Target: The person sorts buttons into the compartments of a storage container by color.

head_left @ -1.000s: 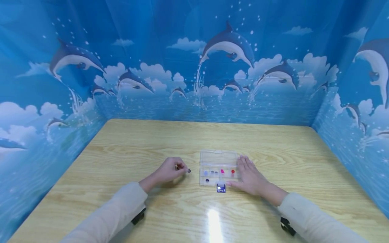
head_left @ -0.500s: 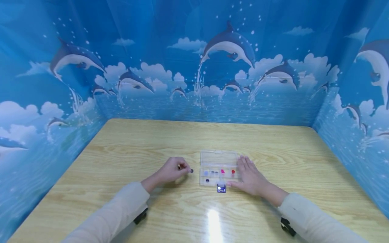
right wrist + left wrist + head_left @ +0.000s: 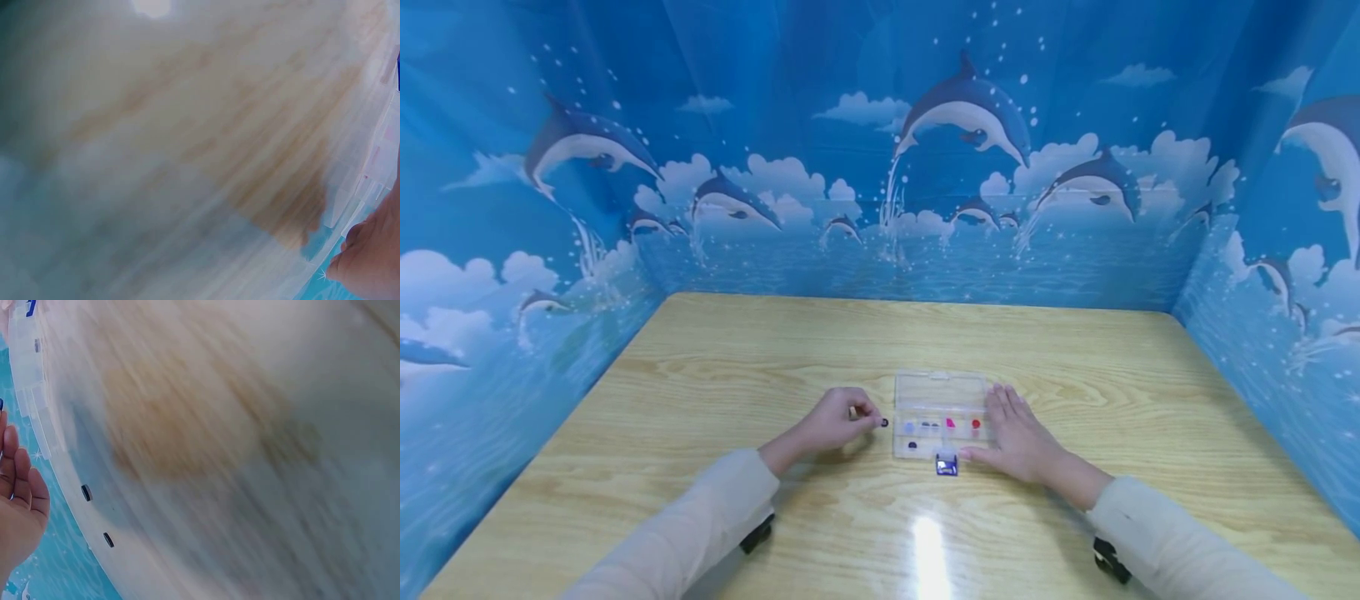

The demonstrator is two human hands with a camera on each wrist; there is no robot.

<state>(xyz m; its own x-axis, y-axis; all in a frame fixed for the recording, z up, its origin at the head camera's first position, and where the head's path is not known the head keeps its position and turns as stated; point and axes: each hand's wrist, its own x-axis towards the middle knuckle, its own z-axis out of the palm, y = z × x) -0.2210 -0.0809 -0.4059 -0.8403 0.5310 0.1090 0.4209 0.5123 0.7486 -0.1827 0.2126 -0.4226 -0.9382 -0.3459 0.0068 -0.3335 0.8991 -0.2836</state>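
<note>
My left hand (image 3: pixel 842 421) pinches a small dark round piece (image 3: pixel 885 422) between thumb and fingertips, just left of a clear plastic compartment box (image 3: pixel 938 390). The box lies with its lid folded back. Inside it are a pale blue piece (image 3: pixel 909 427), small dark pieces, a pink piece (image 3: pixel 951 423), a red round piece (image 3: pixel 976 423) and a dark piece (image 3: pixel 912 446) in the front row. My right hand (image 3: pixel 1022 437) rests with straight fingers along the box's right side, thumb near its front corner. A blue label or latch (image 3: pixel 947 465) sits at the front edge.
Two small dark pieces (image 3: pixel 86 492) lie on the wooden table (image 3: pixel 775 333) near my left hand in the left wrist view. Blue dolphin-print curtains (image 3: pixel 880 150) enclose the table's back and sides.
My left hand has moved right with the dark piece, bringing it close to the box's left edge. My right hand and the box have stayed in place.
</note>
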